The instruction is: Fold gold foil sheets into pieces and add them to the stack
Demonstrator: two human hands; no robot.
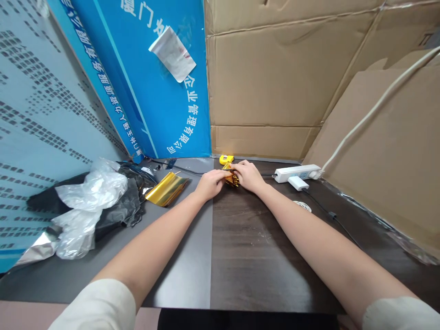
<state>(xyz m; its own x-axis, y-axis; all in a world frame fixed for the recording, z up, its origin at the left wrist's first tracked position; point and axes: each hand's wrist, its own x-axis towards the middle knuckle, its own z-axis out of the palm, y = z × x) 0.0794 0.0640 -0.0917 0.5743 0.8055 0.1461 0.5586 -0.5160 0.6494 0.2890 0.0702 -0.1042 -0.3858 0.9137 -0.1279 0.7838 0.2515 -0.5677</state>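
Near the back of the table, both my arms reach forward to a small folded bunch of shiny gold foil (232, 178). My left hand (210, 184) pinches its left side with curled fingers. From the right, my right hand (250, 176) has thumb and fingers closed on the same foil, whose lower edge looks pleated or cut in strips. Just behind it sits a yellow object (226, 159), perhaps a tape measure. A stack of flat gold foil sheets (167, 189) lies to the left of my left hand.
A white power strip (296, 173) with a plugged-in white adapter (298, 183) stands at right; its cable runs up the cardboard wall (268, 78). Nearby lies a coiled white cord (302, 206). Crumpled clear plastic (96, 188) and black bags (123, 204) fill the left side.
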